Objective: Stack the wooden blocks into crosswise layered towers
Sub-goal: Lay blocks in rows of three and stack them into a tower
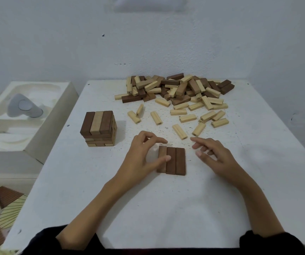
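- I see three dark blocks lying flat, side by side and touching, on the white desk.
- My left hand rests against their left edge, thumb touching the leftmost block, fingers loosely curled, gripping nothing.
- My right hand hovers just right of them, fingers spread, empty.
- A finished tower stands further left.
- The loose pile lies at the desk's far side.

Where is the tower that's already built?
In the head view the finished tower stands on the left side of the white table, apart from the left hand and the three dark blocks lying flat.
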A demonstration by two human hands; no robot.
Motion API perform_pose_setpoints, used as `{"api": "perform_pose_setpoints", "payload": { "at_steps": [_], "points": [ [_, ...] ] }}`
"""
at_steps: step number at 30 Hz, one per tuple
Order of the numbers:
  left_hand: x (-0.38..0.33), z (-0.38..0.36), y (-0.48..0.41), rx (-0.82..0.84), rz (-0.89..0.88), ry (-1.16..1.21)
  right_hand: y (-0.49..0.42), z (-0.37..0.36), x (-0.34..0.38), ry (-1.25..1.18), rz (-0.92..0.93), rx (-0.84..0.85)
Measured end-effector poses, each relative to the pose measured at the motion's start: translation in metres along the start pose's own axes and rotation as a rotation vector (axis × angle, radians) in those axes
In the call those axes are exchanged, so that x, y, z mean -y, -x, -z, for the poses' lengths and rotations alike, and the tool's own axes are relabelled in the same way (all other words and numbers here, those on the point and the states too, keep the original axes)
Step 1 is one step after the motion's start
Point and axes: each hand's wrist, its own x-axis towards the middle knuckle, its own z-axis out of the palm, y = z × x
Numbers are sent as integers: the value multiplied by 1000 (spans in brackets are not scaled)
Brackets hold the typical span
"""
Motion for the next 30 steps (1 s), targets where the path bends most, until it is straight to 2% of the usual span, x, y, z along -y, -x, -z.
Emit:
{"api": "perform_pose_setpoints", "payload": {
  "at_steps": [3,7,12,16,22,27,30],
  "points": [
    [-11,-15,12,-23,-208,-160,0,0,-4,35,64,-50],
    [-11,-26,20,-48,-478,-408,-1,-14,-2,107,176,15],
    [-7,-19,27,-70,-573,-466,-28,-17,18,26,179,157],
    [-5,-21,24,-49,-625,-466,-44,-22,34,104,194,279],
    [6,-14,10,35,-745,-411,-39,-21,44,112,103,242],
    [17,0,-2,175,-874,-338,-16,-17,45,135,-38,168],
    [23,9,-8,215,-933,-365,-1,-21,45,125,-70,132]
  ]
}}
